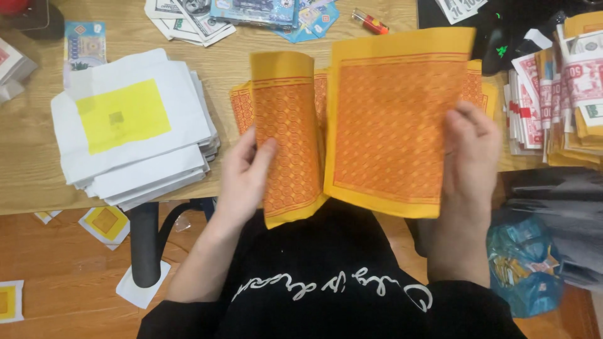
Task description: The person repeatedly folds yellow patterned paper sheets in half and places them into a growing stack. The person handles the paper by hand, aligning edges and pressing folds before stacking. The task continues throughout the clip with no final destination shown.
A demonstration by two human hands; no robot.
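Note:
I hold a bundle of yellow sheets printed with an orange pattern above my lap, in front of the wooden table (25, 169). My left hand (246, 177) grips the left part of the sheets (286, 135), which curls over at its top. My right hand (470, 150) grips the right edge of a large flat sheet (389, 119). More orange-patterned sheets (239, 107) lie on the table behind the ones I hold.
A stack of white sheets (135, 122) with a yellow square on top lies at the left. Bundles of paper notes (559, 88) stand at the right, more notes (188, 19) and a red lighter (370, 22) at the back. A blue bag (524, 263) sits on the floor.

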